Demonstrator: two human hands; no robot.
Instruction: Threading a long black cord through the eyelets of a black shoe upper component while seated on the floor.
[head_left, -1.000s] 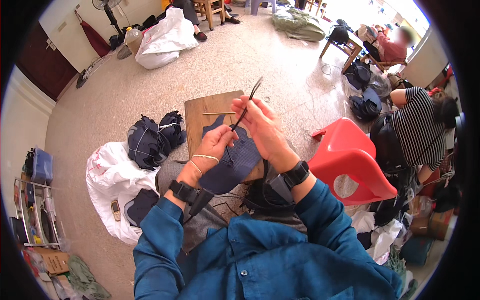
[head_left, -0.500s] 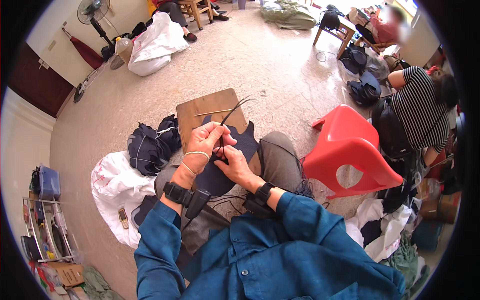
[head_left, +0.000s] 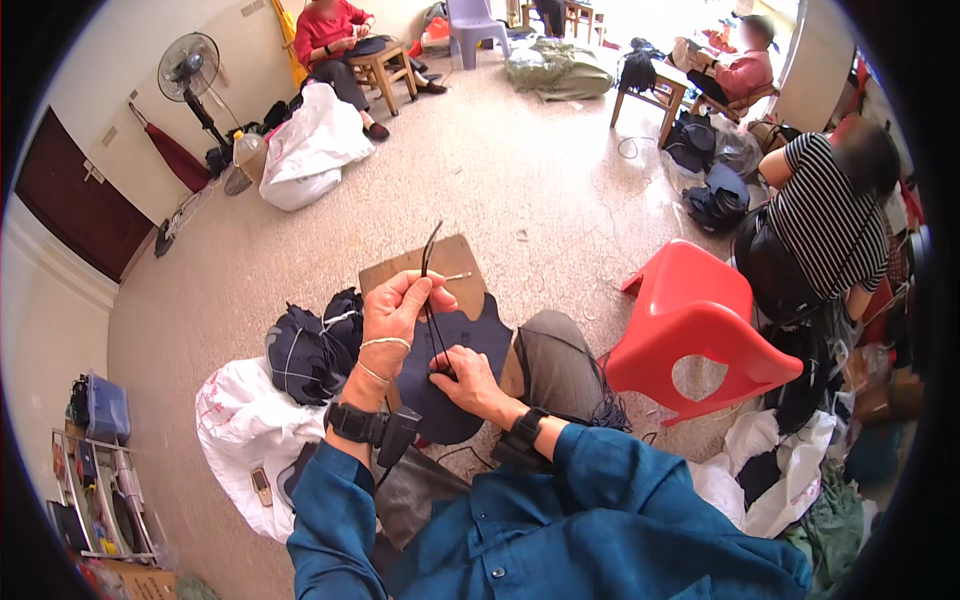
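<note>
A thin black cord (head_left: 432,325) runs between my two hands, with loose ends standing up above the left one. My left hand (head_left: 398,308) is closed, pinching it between thumb and fingers. Lower and to the right, my right hand (head_left: 468,382) is closed on the cord's lower part, over a dark navy cloth piece (head_left: 488,335). This cloth lies on a wooden board (head_left: 455,256) across my lap. On the board beyond my left hand, a thin pale stick (head_left: 459,276) is partly hidden by the fingers.
Bundled dark cloth (head_left: 300,350) and a white sack (head_left: 235,410) with a phone (head_left: 262,487) lie left. A red plastic stool (head_left: 695,285) stands right, near a person in a striped top (head_left: 830,205). Other people sit farther off. A fan (head_left: 190,65) stands far left.
My hands have moved apart: the right is now lower than the left, and the cord is stretched between them. The view has tilted up, showing more of the far room.
</note>
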